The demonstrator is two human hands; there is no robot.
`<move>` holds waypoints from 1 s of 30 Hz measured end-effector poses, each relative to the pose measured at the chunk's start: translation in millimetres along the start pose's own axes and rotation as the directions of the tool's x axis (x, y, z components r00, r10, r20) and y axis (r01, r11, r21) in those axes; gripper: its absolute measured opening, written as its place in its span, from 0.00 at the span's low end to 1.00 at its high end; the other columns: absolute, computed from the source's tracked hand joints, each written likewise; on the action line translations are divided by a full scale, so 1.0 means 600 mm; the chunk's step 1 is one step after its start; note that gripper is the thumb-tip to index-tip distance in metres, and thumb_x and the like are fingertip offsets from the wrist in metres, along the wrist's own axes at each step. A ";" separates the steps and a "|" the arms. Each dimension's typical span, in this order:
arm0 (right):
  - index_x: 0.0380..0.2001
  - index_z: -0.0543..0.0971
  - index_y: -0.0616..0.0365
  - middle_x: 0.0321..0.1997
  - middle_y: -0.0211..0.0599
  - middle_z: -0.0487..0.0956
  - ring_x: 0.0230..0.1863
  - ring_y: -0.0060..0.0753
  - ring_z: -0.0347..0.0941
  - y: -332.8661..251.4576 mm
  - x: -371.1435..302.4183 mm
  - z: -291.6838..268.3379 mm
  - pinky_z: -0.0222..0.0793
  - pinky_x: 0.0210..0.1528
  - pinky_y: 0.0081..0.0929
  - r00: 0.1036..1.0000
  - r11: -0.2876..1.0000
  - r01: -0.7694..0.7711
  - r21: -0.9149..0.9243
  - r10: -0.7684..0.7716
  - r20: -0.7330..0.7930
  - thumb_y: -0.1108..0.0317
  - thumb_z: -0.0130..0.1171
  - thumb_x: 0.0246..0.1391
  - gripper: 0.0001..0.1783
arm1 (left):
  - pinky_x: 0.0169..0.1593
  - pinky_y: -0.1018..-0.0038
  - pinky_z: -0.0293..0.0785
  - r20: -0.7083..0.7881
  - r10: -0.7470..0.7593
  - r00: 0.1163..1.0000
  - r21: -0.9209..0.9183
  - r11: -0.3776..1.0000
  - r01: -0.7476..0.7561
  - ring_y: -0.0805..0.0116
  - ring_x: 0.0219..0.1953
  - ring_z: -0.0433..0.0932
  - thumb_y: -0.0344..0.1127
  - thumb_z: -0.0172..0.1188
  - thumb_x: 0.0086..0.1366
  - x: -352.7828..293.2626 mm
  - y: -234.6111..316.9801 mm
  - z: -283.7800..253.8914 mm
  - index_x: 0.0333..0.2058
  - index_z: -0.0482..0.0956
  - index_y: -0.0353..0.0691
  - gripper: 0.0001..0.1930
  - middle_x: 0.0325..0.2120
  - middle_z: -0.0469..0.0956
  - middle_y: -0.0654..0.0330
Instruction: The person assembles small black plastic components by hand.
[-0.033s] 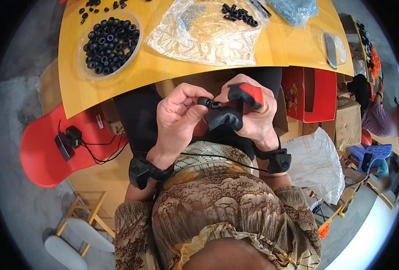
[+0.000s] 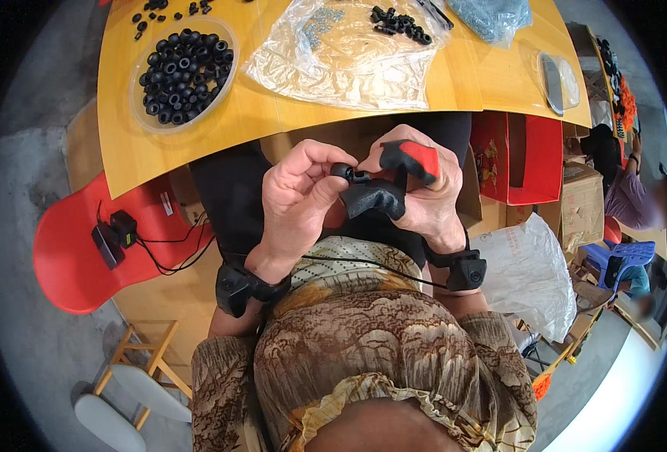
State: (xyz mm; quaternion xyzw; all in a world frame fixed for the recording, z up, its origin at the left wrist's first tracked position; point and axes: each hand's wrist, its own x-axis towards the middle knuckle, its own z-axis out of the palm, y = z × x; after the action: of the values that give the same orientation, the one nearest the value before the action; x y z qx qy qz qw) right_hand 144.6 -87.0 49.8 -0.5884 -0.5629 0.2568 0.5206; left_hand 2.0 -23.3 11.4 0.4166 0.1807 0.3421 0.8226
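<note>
In front of my lap, my left hand (image 2: pixel 297 197) pinches a small round black plastic cap (image 2: pixel 341 171) with an opening in it between thumb and forefinger. Touching that cap is a smaller black fitting (image 2: pixel 360 177), pinched by my right hand (image 2: pixel 433 207). Black cloth covers my right thumb (image 2: pixel 375 198), and a black-and-red cloth cover (image 2: pixel 410 160) is on a finger of the same hand. The two parts meet end to end; whether one sits inside the other I cannot tell. Both wrists carry black strapped devices.
On the yellow table (image 2: pixel 198 154) stands a clear round tub (image 2: pixel 232 71) of black caps. Beside it lies a clear plastic bag (image 2: pixel 348 83) with small metal pieces and black fittings (image 2: pixel 401 24). A red chair (image 2: pixel 70 248) is at left, a red box (image 2: pixel 533 158) at right.
</note>
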 end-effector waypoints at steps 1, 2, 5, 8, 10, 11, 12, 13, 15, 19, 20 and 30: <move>0.22 0.75 0.60 0.24 0.31 0.73 0.25 0.23 0.72 0.001 -0.001 0.000 0.67 0.26 0.16 1.000 1.000 0.000 0.001 0.000 0.001 0.74 0.67 0.31 0.11 | 0.34 0.89 0.65 -0.001 0.000 1.000 0.000 1.000 0.000 0.84 0.29 0.69 0.28 0.55 0.58 0.000 0.000 0.000 0.37 0.70 0.30 0.09 0.27 0.73 0.64; 0.22 0.75 0.60 0.24 0.31 0.73 0.24 0.24 0.72 0.002 -0.002 0.000 0.67 0.25 0.17 1.000 0.999 0.029 -0.029 -0.029 0.006 0.73 0.68 0.31 0.12 | 0.34 0.89 0.65 -0.001 0.011 1.000 0.008 1.000 -0.011 0.84 0.29 0.69 0.27 0.55 0.58 -0.001 0.001 0.001 0.37 0.70 0.30 0.09 0.27 0.73 0.64; 0.23 0.75 0.60 0.24 0.32 0.72 0.24 0.26 0.71 0.004 -0.003 0.000 0.67 0.25 0.18 0.996 0.992 0.091 -0.085 -0.091 0.007 0.72 0.68 0.31 0.13 | 0.34 0.89 0.65 0.002 0.028 1.000 0.038 0.999 -0.028 0.84 0.29 0.68 0.27 0.55 0.58 -0.001 0.003 0.003 0.37 0.70 0.30 0.09 0.27 0.72 0.64; 0.23 0.75 0.59 0.23 0.33 0.72 0.24 0.28 0.71 0.005 -0.004 0.001 0.66 0.24 0.19 0.991 0.985 0.129 -0.115 -0.130 -0.003 0.71 0.68 0.30 0.13 | 0.33 0.89 0.65 0.013 0.055 0.998 0.087 0.995 -0.056 0.84 0.29 0.68 0.27 0.55 0.58 -0.003 0.000 0.000 0.37 0.70 0.30 0.09 0.27 0.72 0.65; 0.22 0.75 0.59 0.23 0.33 0.72 0.23 0.29 0.71 0.003 -0.005 0.003 0.66 0.24 0.20 0.991 0.984 0.134 -0.118 -0.135 -0.008 0.72 0.68 0.30 0.13 | 0.33 0.89 0.65 0.022 0.075 0.997 0.113 0.991 -0.077 0.84 0.28 0.68 0.27 0.55 0.58 -0.003 0.001 -0.001 0.36 0.70 0.30 0.09 0.27 0.71 0.65; 0.22 0.74 0.59 0.23 0.33 0.72 0.23 0.29 0.71 0.001 -0.005 0.002 0.66 0.23 0.20 0.992 0.984 0.125 -0.126 -0.128 -0.013 0.72 0.68 0.29 0.13 | 0.33 0.89 0.65 0.025 0.082 0.996 0.153 0.985 -0.085 0.84 0.28 0.68 0.27 0.55 0.58 -0.003 0.003 0.000 0.36 0.70 0.30 0.09 0.26 0.71 0.65; 0.22 0.74 0.59 0.22 0.33 0.72 0.23 0.29 0.71 -0.001 -0.005 0.002 0.66 0.23 0.20 0.993 0.984 0.116 -0.133 -0.120 -0.018 0.72 0.68 0.29 0.13 | 0.33 0.89 0.65 0.027 0.089 0.996 0.192 0.977 -0.093 0.84 0.28 0.68 0.28 0.56 0.58 -0.003 0.004 0.001 0.36 0.70 0.30 0.09 0.26 0.71 0.65; 0.22 0.74 0.59 0.22 0.33 0.72 0.23 0.29 0.71 0.000 -0.007 0.002 0.66 0.23 0.20 0.993 0.984 0.116 -0.133 -0.119 -0.018 0.72 0.68 0.29 0.13 | 0.33 0.89 0.65 0.027 0.089 0.996 0.192 0.977 -0.093 0.84 0.28 0.68 0.28 0.56 0.58 -0.003 0.005 0.002 0.36 0.70 0.30 0.09 0.26 0.71 0.65; 0.21 0.75 0.61 0.23 0.33 0.72 0.23 0.27 0.69 0.003 -0.012 0.003 0.64 0.24 0.20 0.990 0.982 0.121 -0.145 -0.129 -0.047 0.61 0.69 0.32 0.17 | 0.33 0.88 0.65 0.025 0.099 0.995 0.194 0.976 -0.102 0.84 0.28 0.68 0.27 0.56 0.58 -0.004 0.005 0.003 0.36 0.70 0.30 0.09 0.26 0.71 0.65; 0.21 0.75 0.61 0.23 0.33 0.72 0.23 0.27 0.69 -0.002 -0.013 0.003 0.63 0.23 0.20 0.992 0.976 0.110 -0.186 -0.120 -0.043 0.63 0.70 0.31 0.17 | 0.33 0.88 0.66 0.017 0.109 0.994 0.194 0.975 -0.110 0.83 0.28 0.68 0.27 0.56 0.58 -0.004 0.005 0.002 0.36 0.70 0.30 0.09 0.27 0.71 0.65; 0.21 0.75 0.61 0.23 0.33 0.72 0.22 0.27 0.69 -0.002 -0.014 0.002 0.63 0.23 0.19 0.991 0.974 0.110 -0.196 -0.122 -0.047 0.63 0.70 0.31 0.16 | 0.34 0.88 0.66 0.012 0.113 0.994 0.182 0.977 -0.113 0.83 0.28 0.69 0.27 0.56 0.58 -0.004 0.004 0.003 0.36 0.70 0.29 0.09 0.27 0.71 0.65; 0.21 0.74 0.60 0.22 0.34 0.72 0.21 0.30 0.71 -0.002 -0.008 0.001 0.64 0.22 0.21 0.990 0.976 0.133 -0.173 -0.141 -0.032 0.75 0.67 0.27 0.13 | 0.33 0.88 0.66 0.032 0.117 0.993 0.236 0.964 -0.122 0.83 0.28 0.69 0.24 0.54 0.58 -0.003 0.010 0.004 0.36 0.70 0.29 0.07 0.26 0.71 0.64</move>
State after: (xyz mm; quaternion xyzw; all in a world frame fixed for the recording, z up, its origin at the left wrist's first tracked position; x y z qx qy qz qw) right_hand 142.6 -91.4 49.2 -0.5961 -0.6106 0.1582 0.4969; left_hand -0.4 -23.2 17.5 0.5251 0.1875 0.3633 0.7464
